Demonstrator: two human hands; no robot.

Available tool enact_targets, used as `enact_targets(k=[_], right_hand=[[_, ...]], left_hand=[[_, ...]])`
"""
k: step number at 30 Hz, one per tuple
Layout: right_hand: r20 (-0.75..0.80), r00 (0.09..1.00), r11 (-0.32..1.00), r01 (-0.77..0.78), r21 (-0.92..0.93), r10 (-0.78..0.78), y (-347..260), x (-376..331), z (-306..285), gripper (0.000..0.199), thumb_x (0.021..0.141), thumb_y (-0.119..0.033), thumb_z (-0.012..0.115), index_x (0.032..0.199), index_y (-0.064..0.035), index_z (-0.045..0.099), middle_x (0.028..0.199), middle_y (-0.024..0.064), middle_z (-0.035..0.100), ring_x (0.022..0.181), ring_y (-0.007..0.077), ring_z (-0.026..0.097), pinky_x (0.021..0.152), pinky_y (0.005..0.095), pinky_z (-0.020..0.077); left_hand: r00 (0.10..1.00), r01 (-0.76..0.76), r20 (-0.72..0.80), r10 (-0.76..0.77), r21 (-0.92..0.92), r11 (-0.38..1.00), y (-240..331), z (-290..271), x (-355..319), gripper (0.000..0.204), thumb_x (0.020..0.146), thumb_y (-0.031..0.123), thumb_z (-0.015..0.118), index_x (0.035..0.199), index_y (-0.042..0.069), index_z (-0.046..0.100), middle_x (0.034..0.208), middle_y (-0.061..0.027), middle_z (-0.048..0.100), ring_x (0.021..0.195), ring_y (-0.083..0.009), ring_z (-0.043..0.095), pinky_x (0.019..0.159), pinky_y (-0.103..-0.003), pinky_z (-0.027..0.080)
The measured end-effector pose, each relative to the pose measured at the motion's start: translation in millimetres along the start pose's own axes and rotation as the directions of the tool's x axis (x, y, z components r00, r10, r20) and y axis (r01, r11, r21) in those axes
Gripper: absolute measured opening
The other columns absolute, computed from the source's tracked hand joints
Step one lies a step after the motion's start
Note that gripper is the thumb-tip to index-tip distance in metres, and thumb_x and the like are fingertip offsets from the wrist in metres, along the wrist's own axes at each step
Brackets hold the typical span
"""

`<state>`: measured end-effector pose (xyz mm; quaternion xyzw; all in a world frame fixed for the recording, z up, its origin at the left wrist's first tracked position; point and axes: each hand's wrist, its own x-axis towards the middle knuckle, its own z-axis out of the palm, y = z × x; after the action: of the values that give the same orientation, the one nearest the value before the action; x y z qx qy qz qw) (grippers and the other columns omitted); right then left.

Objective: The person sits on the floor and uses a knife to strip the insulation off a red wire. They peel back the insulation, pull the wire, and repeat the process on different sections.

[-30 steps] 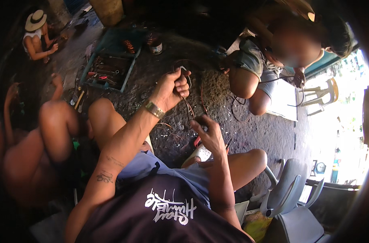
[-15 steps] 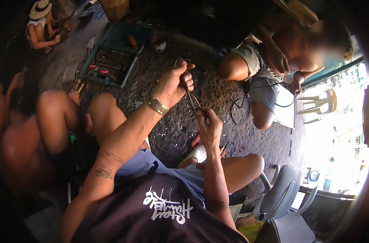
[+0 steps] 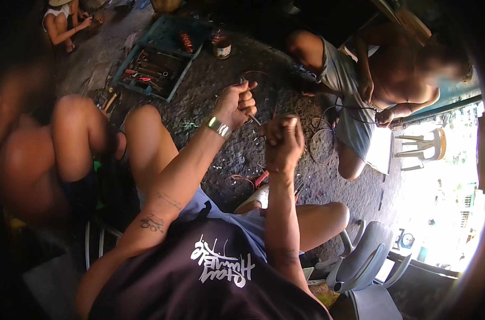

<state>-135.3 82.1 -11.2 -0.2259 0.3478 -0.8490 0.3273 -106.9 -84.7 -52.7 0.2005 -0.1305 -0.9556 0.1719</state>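
My left hand (image 3: 237, 105), with a metal watch on its wrist, is closed in a fist in front of me. Out of its lower side a short stretch of thin grey cable (image 3: 253, 120) runs toward my right hand (image 3: 285, 143). The right fingers are curled closed at the cable's other end, slightly smeared by motion, and hide part of it. Beyond both hands a thin reddish wire (image 3: 264, 73) curves over the dark ground. Below them, by my shoe (image 3: 251, 198), lies a tool with a red handle (image 3: 261, 178).
A blue toolbox (image 3: 170, 96) full of tools stands open ahead, with a can (image 3: 221, 50) beside it. At right a person (image 3: 399, 80) handles a black cable (image 3: 354, 107). Another person (image 3: 74, 125) sits close at left. A grey chair (image 3: 360, 256) stands behind right.
My right hand has risen and turned, its fist now closer to the left one. The view has shifted, and less wire shows between my hands.
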Motion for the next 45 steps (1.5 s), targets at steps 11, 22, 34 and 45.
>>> enact_targets(k=[11,22,34,45], right_hand=[[-0.326,0.944,0.957,-0.045,-0.286,-0.053,16,-95,-4,0.031,0.111,-0.027,0.046,0.089,-0.0064,0.049,0.074,0.0009,0.046,0.060,0.0081,0.034,0.068,0.0314,0.0434],[-0.138,0.957,0.898,0.180,-0.402,-0.254,0,-131,-1,0.031,0.111,-0.025,0.046,0.086,-0.0070,0.042,0.069,-0.0002,0.037,0.062,0.0114,0.031,0.068,0.0326,0.0381],[-0.498,0.819,0.850,-0.024,-0.527,-0.286,-71,-169,-13,0.028,0.111,-0.022,0.043,0.092,-0.0017,0.046,0.074,0.0060,0.052,0.068,0.0117,0.049,0.064,0.0265,0.0425],[-0.361,0.833,0.743,0.087,-0.663,-0.420,-98,-136,-36,0.027,0.112,-0.026,0.041,0.099,-0.0025,0.049,0.083,0.0121,0.061,0.072,0.0199,0.056,0.070,0.0351,0.0485]], left_hand=[[0.899,-0.155,-0.387,0.204,0.154,0.976,-12,-51,77,0.023,0.108,0.029,0.048,0.100,0.010,0.059,0.057,0.0068,0.030,0.044,-0.0075,0.023,0.042,-0.027,0.019],[0.832,-0.188,-0.508,0.223,0.120,0.975,-36,-61,131,0.027,0.106,0.031,0.046,0.088,0.013,0.055,0.059,0.0058,0.026,0.045,-0.0097,0.022,0.043,-0.028,0.017],[0.924,-0.203,-0.210,0.321,0.443,0.873,123,-58,134,0.025,0.107,0.031,0.050,0.100,0.010,0.060,0.055,0.0073,0.024,0.043,-0.0069,0.022,0.041,-0.026,0.020],[0.964,-0.207,0.203,0.172,0.978,0.008,95,62,97,0.033,0.108,0.037,0.052,0.099,0.008,0.065,0.061,0.0096,0.036,0.047,-0.0019,0.029,0.043,-0.023,0.025]])
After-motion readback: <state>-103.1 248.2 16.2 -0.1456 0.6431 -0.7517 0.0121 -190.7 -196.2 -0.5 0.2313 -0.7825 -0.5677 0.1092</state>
